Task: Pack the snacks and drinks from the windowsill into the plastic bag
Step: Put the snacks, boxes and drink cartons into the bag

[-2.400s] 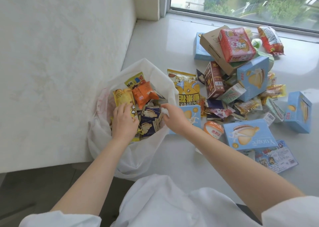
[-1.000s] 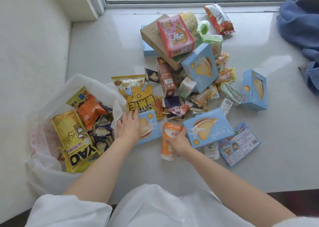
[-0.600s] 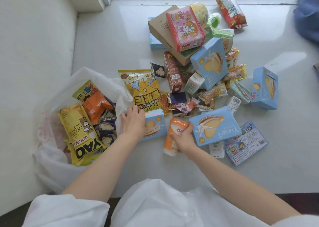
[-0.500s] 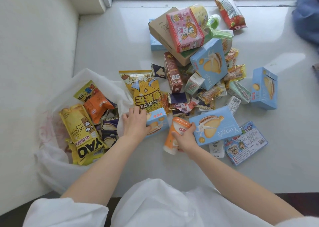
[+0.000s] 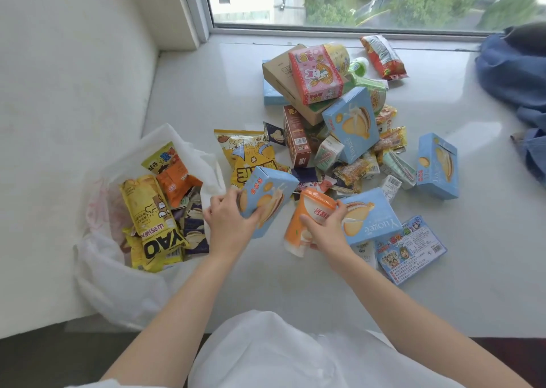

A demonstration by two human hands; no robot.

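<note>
- Beside the wall, the plastic bag (image 5: pixel 118 272) slumps open at the windowsill (image 5: pixel 201 92) edge, partly filled, mouth up for loading
- Snack pile (image 5: pixel 339 127) heaped mid-sill under the window, mostly unpacked
- Left hand (image 5: pixel 229 225) grips a blue box (image 5: pixel 266 198), tilted bagward
- Right hand (image 5: pixel 325 231) clasps an orange drink cup (image 5: pixel 310 219), lifted clear

Left hand (image 5: pixel 229 225) holding a tilted blue box (image 5: pixel 267 200), right hand (image 5: pixel 326 231) gripping an orange cup (image 5: pixel 307 219) — white plastic bag (image 5: pixel 118 281) half full, snack pile (image 5: pixel 339 127) on windowsill (image 5: pixel 206 86).
</note>
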